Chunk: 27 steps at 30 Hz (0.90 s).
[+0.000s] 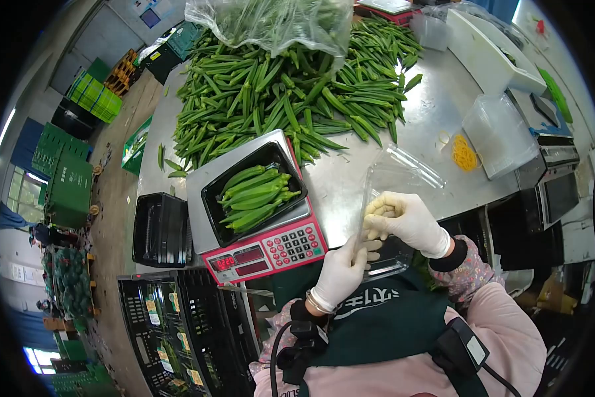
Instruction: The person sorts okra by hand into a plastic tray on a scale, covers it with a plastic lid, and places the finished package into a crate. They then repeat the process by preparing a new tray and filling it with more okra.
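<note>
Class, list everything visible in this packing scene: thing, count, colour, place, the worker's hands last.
okra pile: many pods, green, table's far end
steel table: one, silver, centre
plastic bag: one, clear, atop the pile
scale: one, silver with red keypad, table's near edge
black tray: one, on the scale, holding green pods
tray stack: one, black, left of the scale
black crates: several, lower left
green crates: several, far left
rubber bands: one heap, yellow, table's right
clear tubs: one stack, right of the bands
clear sleeve: one, between both hands
left hand: one, white glove, grip on sleeve's lower edge
right hand: one, white glove, grip on sleeve's side
</note>
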Tool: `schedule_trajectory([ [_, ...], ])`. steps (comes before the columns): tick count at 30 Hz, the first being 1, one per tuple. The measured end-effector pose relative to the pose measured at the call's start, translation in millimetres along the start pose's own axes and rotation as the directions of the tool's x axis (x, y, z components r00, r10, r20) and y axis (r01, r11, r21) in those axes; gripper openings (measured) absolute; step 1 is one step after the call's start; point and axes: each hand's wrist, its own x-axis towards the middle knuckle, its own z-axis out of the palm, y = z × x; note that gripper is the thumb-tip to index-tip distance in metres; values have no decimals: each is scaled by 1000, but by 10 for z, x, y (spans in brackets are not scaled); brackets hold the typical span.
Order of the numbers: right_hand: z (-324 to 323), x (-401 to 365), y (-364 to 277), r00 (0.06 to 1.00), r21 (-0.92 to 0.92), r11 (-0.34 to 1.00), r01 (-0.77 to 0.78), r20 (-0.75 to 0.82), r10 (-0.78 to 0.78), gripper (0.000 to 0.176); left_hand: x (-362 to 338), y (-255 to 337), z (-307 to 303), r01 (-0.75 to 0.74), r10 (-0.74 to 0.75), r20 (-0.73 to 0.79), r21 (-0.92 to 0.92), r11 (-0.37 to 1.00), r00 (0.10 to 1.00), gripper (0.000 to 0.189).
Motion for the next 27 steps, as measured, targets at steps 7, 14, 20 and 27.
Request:
schedule_trajectory([
  [7, 26, -3, 164, 986, -223, 971, 81, -124, -111, 10, 23, -148, 51, -85, 92, -28, 188, 979, 995, 36],
  [14, -17, -145, 127, 958, -128, 978, 164, -214, -189, 8, 44, 10, 100, -139, 133, -113, -49, 989, 985, 47],
  [20, -27, -281, -106, 942, -154, 980, 129, -288, -170, 8, 139, 112, 99, -234, 364, -308, 387, 892, 879, 30],
  [27, -702, -561, -120, 839, -124, 905, 407, -341, -424, 15, 104, 402, -447, -303, 383, -526, 235, 924, 760, 26],
])
